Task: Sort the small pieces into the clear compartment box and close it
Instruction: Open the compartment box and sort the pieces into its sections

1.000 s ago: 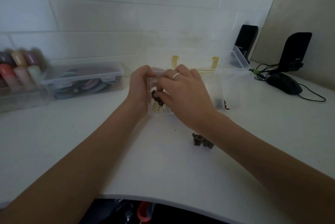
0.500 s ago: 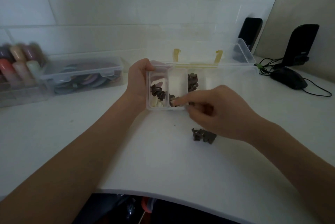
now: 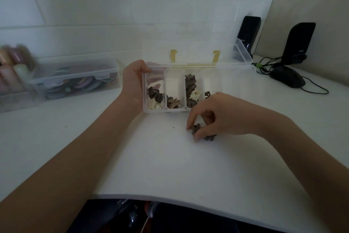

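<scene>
Head view: far left on the white bench (image 3: 154,161), a lidded clear plastic tub (image 3: 75,79) of coloured bands. The left hand (image 3: 133,83) grips the clear compartment box (image 3: 174,110), lid open; its slots hold small brown and cream clips (image 3: 190,89). Nearer, the right hand (image 3: 219,115) pinches loose brown clips (image 3: 209,137). Far right, a black mouse (image 3: 288,78).
</scene>
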Motion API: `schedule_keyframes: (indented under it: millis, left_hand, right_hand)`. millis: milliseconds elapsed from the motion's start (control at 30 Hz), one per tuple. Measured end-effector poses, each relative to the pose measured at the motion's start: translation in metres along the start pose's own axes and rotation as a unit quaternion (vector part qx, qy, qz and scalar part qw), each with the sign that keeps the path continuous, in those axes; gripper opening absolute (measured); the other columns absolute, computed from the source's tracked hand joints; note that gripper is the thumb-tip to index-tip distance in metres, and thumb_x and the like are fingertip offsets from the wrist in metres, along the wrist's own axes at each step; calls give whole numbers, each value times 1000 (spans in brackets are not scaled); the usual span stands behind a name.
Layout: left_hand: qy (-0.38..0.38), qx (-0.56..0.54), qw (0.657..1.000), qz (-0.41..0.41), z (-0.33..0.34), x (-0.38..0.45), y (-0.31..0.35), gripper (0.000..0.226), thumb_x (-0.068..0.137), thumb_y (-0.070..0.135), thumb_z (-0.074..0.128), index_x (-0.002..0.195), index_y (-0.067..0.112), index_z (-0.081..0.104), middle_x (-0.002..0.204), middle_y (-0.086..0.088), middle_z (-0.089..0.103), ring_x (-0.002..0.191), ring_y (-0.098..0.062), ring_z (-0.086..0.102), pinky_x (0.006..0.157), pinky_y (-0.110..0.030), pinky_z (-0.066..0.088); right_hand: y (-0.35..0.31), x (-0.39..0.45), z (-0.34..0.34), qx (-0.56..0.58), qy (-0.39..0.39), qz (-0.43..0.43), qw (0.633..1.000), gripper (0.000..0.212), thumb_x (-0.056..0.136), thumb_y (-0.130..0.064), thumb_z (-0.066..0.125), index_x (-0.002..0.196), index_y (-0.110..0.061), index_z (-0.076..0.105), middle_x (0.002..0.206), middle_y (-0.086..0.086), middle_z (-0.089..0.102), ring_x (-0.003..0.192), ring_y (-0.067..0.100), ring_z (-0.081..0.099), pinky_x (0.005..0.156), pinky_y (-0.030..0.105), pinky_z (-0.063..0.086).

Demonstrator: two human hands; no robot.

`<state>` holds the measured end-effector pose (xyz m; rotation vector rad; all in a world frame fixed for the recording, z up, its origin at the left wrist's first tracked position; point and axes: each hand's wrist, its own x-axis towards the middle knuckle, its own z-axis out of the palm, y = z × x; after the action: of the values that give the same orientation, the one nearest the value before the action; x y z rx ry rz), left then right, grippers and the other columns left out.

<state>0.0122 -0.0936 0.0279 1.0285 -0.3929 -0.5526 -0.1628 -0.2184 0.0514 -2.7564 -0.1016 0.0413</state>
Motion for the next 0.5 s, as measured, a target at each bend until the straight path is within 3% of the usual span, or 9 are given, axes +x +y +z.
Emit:
schedule_keyframes:
  millis: [100, 233, 367, 500]
  left_hand:
    - [8, 6, 1000, 2, -1, 0, 1, 33, 38, 19, 53, 70, 13, 51, 78, -5, 57, 69, -22, 51, 65, -29, 38]
    - [17, 19, 1000, 2, -1, -1, 1, 37, 38, 19, 54, 73, 13, 50, 83, -7, 55, 72, -24, 52, 68, -31, 39]
    - [17, 23, 1000, 7, 1, -3, 1, 29, 47, 19, 46, 76, 13, 47, 87, -8, 53, 70, -22, 52, 62, -28, 39]
    - [9, 26, 1000, 4, 1, -3, 2, 37, 37, 21, 53, 73, 13, 49, 82, -7, 55, 69, -21, 52, 62, -27, 39]
  right_hand:
    - [-3, 0, 1, 94, 25, -48, 994, 23, 70, -28, 80, 90, -30, 70, 51, -11, 49, 46, 5, 40, 50, 15, 34]
    - [-11, -1, 1, 164, 86, -122, 975, 33, 68, -21, 80, 99, -28, 71, 77, 2, 58, 56, 7, 41, 57, 18, 36]
    - [-11, -1, 0, 250, 90, -119, 957, 32, 71, -12, 77, 101, -21, 71, 77, -20, 65, 61, 8, 48, 57, 7, 40]
    - [-9, -1, -1, 274, 119, -117, 947, 23, 74, -8, 74, 94, -16, 68, 79, -15, 68, 62, 5, 54, 55, 8, 42]
